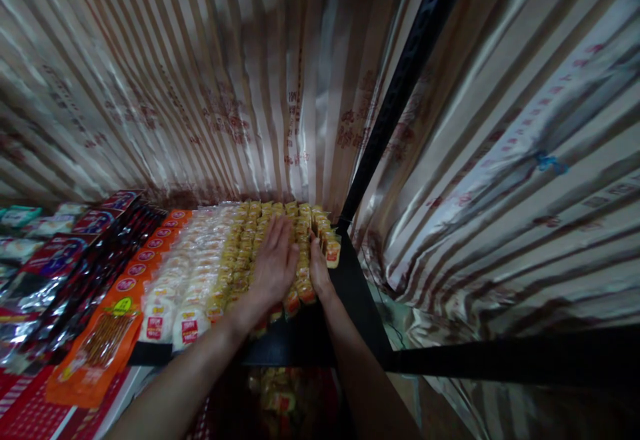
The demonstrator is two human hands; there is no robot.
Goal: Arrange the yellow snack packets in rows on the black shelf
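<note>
A striped, shiny curtain point(210, 73) with red print hangs behind and to the right of everything, and one black upright post point(400, 87) runs down it to the back right corner of the black shelf point(310, 343). Taking that post as the landmark: the yellow snack packs point(245, 247) lie in several tight rows just left of its foot, too many and too blurred to count. Left of them come rows of white packs point(187, 280) with red labels, again past counting, then one row of orange packets point(107, 333) running toward the camera, then dark red-and-black packets point(65, 267) farthest from the post. Two hands are in view, both on the yellow packs. The left hand point(274, 260) lies flat, palm down, on top of the rows, its fingers straight and held together, clamped on nothing. The right hand point(319, 268) sits between the left hand and the post, pressed edge-on against the outer row of yellow packs; its fingers are mostly hidden, so whether they are apart or together cannot be told.
</note>
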